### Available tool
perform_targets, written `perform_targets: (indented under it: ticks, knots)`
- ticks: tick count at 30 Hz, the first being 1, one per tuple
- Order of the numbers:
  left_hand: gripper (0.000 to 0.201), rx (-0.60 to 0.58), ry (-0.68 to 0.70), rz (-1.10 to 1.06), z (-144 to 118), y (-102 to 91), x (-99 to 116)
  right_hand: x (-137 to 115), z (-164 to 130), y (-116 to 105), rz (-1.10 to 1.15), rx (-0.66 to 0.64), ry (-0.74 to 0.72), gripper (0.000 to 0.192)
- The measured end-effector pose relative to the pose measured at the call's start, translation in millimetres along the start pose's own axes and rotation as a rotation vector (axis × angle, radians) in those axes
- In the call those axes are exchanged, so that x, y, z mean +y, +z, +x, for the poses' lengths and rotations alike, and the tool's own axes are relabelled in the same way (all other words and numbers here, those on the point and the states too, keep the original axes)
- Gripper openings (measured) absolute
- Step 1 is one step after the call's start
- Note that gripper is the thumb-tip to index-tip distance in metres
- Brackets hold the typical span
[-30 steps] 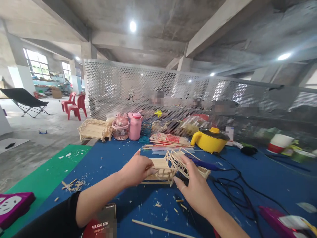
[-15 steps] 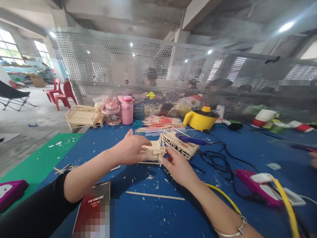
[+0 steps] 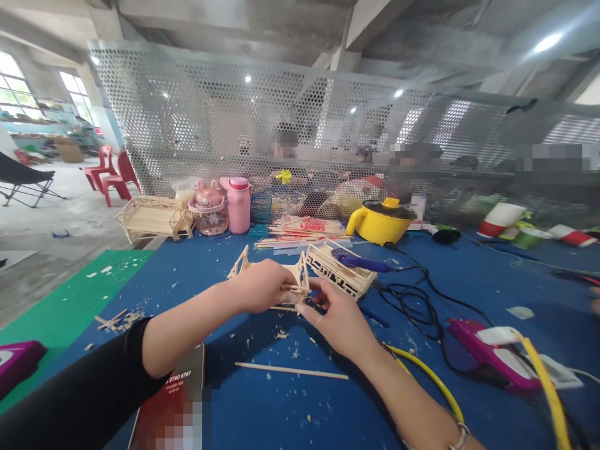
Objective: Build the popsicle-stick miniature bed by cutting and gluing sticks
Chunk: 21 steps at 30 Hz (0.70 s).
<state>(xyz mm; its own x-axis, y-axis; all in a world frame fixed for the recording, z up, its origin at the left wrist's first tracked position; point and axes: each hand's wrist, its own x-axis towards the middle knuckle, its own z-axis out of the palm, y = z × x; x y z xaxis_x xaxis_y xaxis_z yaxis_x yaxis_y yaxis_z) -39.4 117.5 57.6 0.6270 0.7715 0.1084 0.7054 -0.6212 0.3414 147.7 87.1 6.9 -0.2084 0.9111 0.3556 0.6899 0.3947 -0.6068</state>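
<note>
Hands meet at the middle of the blue table (image 3: pixel 469 281), and both are on the small stick frame (image 3: pixel 293 278). Your left hand (image 3: pixel 257 286) has its fingers curled over the top of it, closed around the sticks, with one end of the frame poking out past your knuckles toward the left. Your right hand (image 3: pixel 337 319) comes in from below on the other side, thumb and forefinger pinched on the frame's near edge, the other fingers loosely bent. The frame sits lifted just off the table between the two hands; how its underside is built, you cannot tell from here.

Just behind it, touching or nearly so, lies a second stick model (image 3: pixel 340 272), a longer lattice piece, with a blue-handled tool (image 3: pixel 359 261) resting across it and a black cable (image 3: pixel 422 294) trailing to the right. A single long stick (image 3: pixel 290 370) lies on the table near your right wrist, among scattered wood chips. A phone (image 3: pixel 173 406) lies under your left forearm.

Farther back stand a yellow pot (image 3: pixel 379 222), a pink bottle (image 3: pixel 239 203), a pink jar (image 3: pixel 209 209) and a bundle of sticks (image 3: pixel 304 231). A finished stick bed (image 3: pixel 152 219) sits at the far left corner.
</note>
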Motion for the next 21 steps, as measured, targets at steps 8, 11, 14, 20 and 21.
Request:
perform_targets:
  ticks: [8, 11, 14, 20, 21]
  knots:
    - [0.024, -0.037, -0.047, 0.202, 0.4, 0.1, 7.5, -14.9, 0.9, -10.7, -0.221, 0.047, -0.165, 0.03]
    - [0.023, -0.024, -0.036, 0.226, -0.5, 1.7, 6.8, -15.6, 2.9, -11.2, -0.207, 0.013, -0.148, 0.031]
    - [0.022, -0.01, -0.033, 0.23, -1.2, 3.0, 5.5, -12.5, 3.1, -10.4, -0.082, -0.004, -0.101, 0.027]
    - [0.022, -0.024, -0.036, 0.233, -0.5, 2.6, 5.0, -2.9, 5.6, -8.1, 0.238, -0.12, -0.007, 0.03]
    - [0.023, -0.026, -0.036, 0.233, -0.3, 2.4, 5.0, -2.3, 6.0, -8.1, 0.267, -0.126, 0.003, 0.031]
